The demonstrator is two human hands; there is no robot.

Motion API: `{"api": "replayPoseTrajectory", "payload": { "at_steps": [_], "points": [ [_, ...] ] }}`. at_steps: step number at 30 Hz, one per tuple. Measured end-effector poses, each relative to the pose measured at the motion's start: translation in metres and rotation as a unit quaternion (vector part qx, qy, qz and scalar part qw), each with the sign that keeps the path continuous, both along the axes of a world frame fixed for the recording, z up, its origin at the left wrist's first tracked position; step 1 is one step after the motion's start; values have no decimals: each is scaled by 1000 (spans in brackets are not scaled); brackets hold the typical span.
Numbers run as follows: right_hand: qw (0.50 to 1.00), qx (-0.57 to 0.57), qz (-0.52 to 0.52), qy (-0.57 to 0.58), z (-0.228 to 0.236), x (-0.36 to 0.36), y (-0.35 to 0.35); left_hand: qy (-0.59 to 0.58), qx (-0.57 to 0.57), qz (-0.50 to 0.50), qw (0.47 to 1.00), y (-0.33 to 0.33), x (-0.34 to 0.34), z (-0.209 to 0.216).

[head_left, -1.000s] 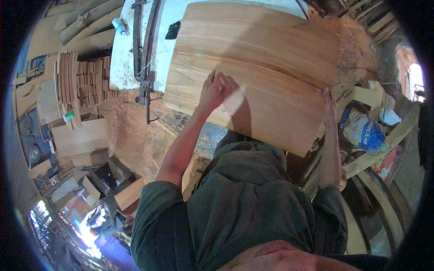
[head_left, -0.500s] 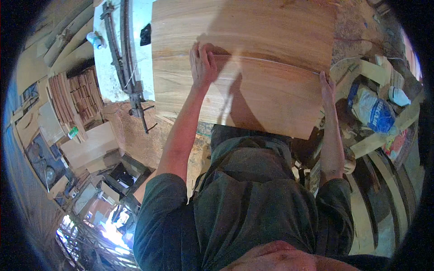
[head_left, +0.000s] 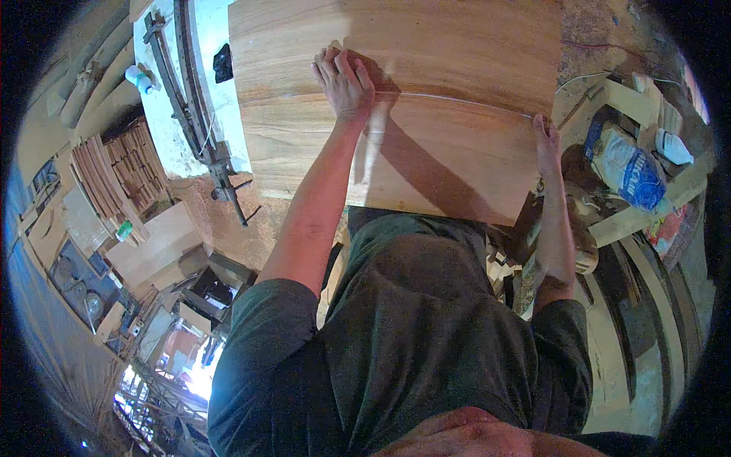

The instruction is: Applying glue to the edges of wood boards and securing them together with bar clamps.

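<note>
In front of my body lies a wide wooden panel (head_left: 297,152) with a brown grain. A thin pale line (head_left: 457,99) crosses it from about the middle to the right edge; I cannot tell whether it is a seam or a cord. My left hand (head_left: 349,87) rests on the panel's upper face beside the line's left end, palm down and fingers spread. At the right edge, where the line ends, my right hand (head_left: 547,141) grips the panel with its fingers closed around the rim; their undersides are hidden.
Long dark metal bar clamps (head_left: 186,99) lie on a white surface at the left, near a small bottle (head_left: 139,79). Stacked wood strips (head_left: 129,164) stand farther left. To the right are a blue and white sack (head_left: 628,171) and a timber frame (head_left: 632,221).
My left hand has shifted farther out and a little rightward over the panel, its fingers now wider apart. My right hand stays at the right edge. The whole view has shifted slightly.
</note>
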State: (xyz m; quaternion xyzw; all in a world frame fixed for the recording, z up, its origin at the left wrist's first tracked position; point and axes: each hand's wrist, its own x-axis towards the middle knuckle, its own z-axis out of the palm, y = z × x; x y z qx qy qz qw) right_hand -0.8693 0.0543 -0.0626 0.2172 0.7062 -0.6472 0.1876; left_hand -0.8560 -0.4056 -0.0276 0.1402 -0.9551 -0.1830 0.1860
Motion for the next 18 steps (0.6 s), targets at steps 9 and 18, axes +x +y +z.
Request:
{"api": "replayPoseTrajectory", "payload": {
  "at_steps": [9, 18],
  "points": [
    [999, -20, 19, -20, 30, 0, -19, -16, -20, 12, 1000, 4, -2, 8],
    [998, -46, -45, -18, 27, -1, -20, -1, -9, 17, 1000, 3, -4, 11]
  ]
}}
